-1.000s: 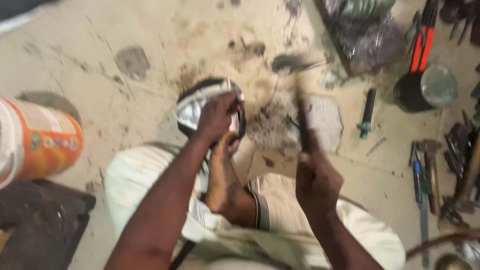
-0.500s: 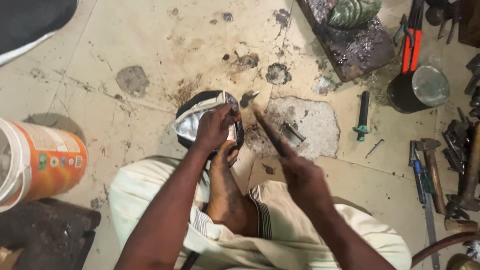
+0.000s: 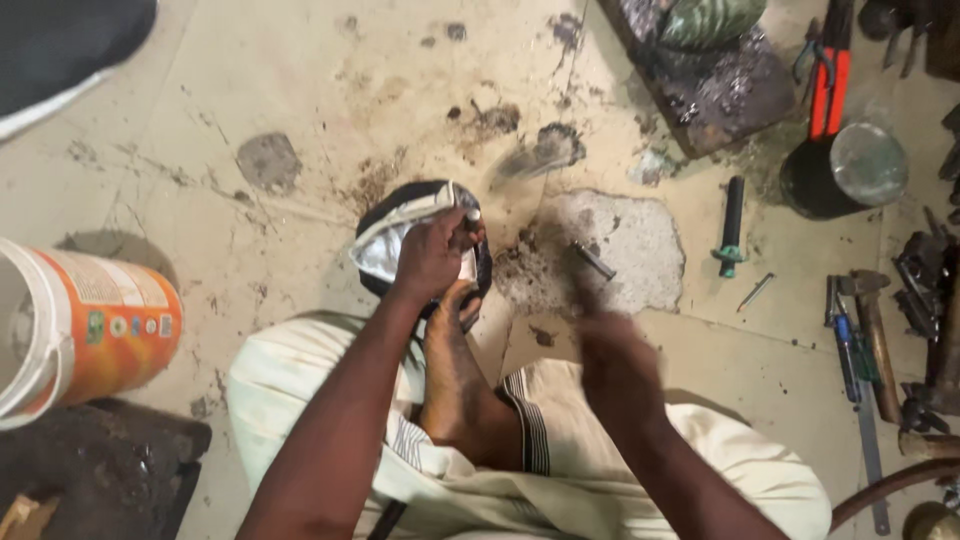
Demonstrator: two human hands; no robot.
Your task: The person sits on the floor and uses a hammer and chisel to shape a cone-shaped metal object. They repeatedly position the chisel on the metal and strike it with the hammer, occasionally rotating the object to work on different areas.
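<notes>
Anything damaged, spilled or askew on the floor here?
Yes. The pale tiled floor has a broken, rough grey patch beside the right hand, plus dark greasy stains. The orange-and-white plastic bucket lies tipped on its side at left.

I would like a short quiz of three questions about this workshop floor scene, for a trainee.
1. True or false: the left hand rests on a round dark part wrapped in pale sheet, which is steadied by a bare foot.
2. Which lies just left of the person? A) an orange and white bucket on its side B) a blue crate C) a glass jar
3. Fill in: the right hand is blurred, so whether it holds something ____ be told.

Key: 1 true; 2 A; 3 cannot.
</notes>
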